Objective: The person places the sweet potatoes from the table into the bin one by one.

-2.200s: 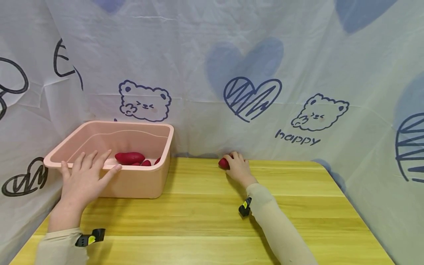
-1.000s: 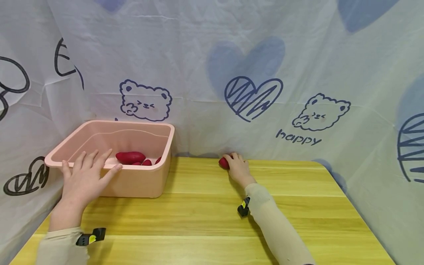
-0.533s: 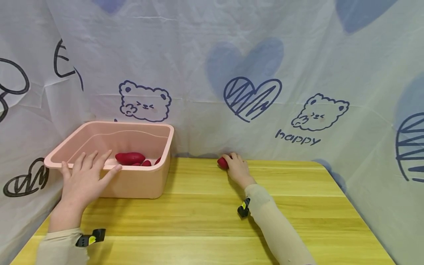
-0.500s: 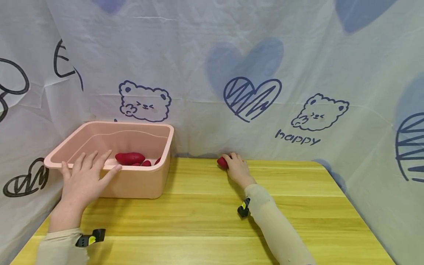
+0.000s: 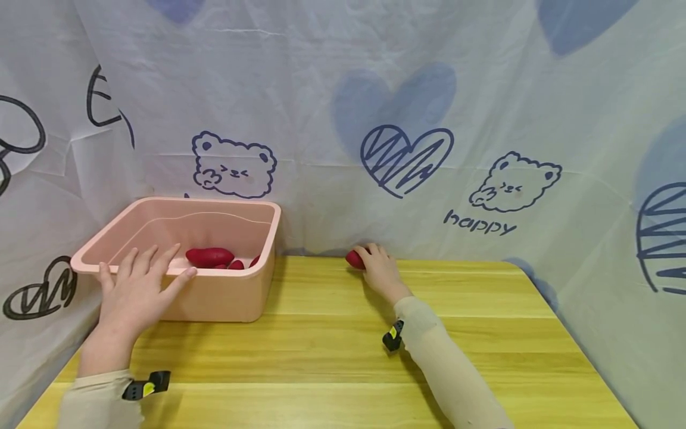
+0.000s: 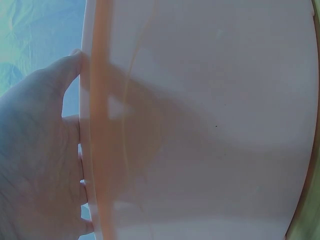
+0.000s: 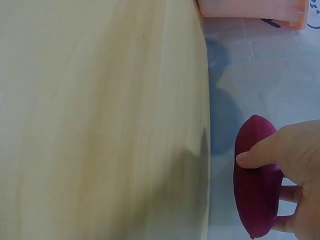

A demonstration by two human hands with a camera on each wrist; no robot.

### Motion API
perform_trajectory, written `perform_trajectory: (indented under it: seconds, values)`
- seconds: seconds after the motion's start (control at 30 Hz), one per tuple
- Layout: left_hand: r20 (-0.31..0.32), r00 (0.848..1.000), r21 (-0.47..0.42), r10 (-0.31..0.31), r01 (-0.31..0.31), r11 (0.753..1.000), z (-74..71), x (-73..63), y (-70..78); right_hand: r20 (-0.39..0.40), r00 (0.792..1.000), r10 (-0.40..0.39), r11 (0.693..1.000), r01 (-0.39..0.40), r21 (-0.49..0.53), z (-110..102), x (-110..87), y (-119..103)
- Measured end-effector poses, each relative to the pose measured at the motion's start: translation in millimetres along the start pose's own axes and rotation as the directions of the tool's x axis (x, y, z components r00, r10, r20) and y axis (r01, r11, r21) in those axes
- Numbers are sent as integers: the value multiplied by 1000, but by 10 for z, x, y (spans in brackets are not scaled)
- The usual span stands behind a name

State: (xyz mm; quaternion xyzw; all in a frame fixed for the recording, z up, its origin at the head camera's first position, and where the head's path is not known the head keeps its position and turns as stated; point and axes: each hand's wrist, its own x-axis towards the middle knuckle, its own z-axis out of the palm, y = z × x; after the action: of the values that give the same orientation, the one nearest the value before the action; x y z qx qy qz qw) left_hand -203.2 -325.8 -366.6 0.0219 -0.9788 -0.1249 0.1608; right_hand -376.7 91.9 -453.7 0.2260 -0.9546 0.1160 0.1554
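Note:
My right hand (image 5: 380,275) grips a dark red sweet potato (image 5: 354,260) at the table's back edge. In the right wrist view the thumb lies across the long, pointed sweet potato (image 7: 255,200), with fingers round its far side. My left hand (image 5: 131,298) spreads its fingers over the front rim of a pink plastic box (image 5: 214,295) at the left. In the left wrist view the thumb of the left hand (image 6: 40,135) touches the box's rim. Inside the box lie several sweet potatoes (image 5: 209,257), the nearer ones partly hidden by the front wall.
A wooden table (image 5: 321,345) carries the box. Behind it and along both sides hangs a pale cloth (image 5: 316,119) printed with bears and hearts. A black strap (image 5: 393,336) sits on the right wrist and another strap (image 5: 146,386) on the left.
My right hand shifts slightly left and up along the back edge with the sweet potato, more of which shows now. The left hand stays on the box's rim.

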Motion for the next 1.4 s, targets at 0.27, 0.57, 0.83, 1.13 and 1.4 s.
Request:
perform_trajectory:
  seconds: [0.27, 0.57, 0.83, 1.13, 1.4]
  values:
    - [5, 1000, 0, -2, 2, 1000, 14, 7, -14, -7, 1000, -21, 1000, 21, -15, -66, 59, -90]
    - [9, 1000, -5, -1, 1, 1000, 14, 16, -19, -13, 998, -62, 998, 61, -30, -149, 147, -228]
    - [9, 1000, -3, -3, 3, 1000, 11, 15, -23, -48, 992, -115, 993, 113, -35, -212, 201, -380]
    - [17, 1000, -7, -7, 7, 1000, 12, 18, -24, -29, 991, -134, 991, 133, -18, -280, 269, -553]
    - [21, 1000, -19, -9, 9, 1000, 4, 19, -25, -44, 986, -163, 987, 163, -12, -367, 333, -730]
